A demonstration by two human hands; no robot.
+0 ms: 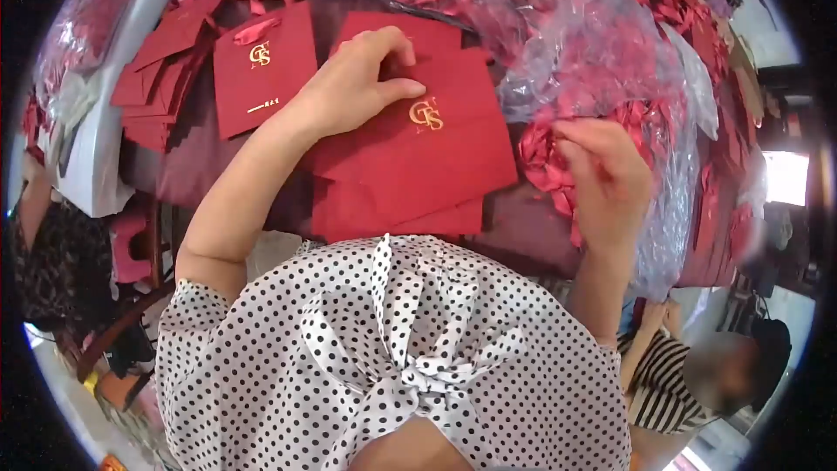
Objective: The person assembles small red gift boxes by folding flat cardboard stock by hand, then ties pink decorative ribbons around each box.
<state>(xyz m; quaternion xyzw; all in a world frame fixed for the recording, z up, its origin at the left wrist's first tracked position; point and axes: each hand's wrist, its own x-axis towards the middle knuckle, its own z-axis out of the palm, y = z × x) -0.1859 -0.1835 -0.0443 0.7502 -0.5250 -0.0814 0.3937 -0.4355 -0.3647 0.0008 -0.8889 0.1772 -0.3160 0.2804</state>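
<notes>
My left hand (362,78) is over the upper left of a flat red paper gift bag (453,153) with a gold letter logo. Its thumb and forefinger are apart and hold nothing; the other fingers are partly hidden. More red bags lie stacked beneath that one. To the right, my right hand (610,174) is raised at a loose bunch of shiny red ribbons (547,161), with its fingers bent in towards the thumb. A ribbon appears to be pinched at the fingertips, though the exact grip is partly hidden.
One red bag with a ribbon handle (266,74) lies left of my left forearm, next to a fanned stack of bags (157,78). Clear plastic (567,61) full of red ribbons covers the back and right of the table. A person in a striped top (667,384) sits at right.
</notes>
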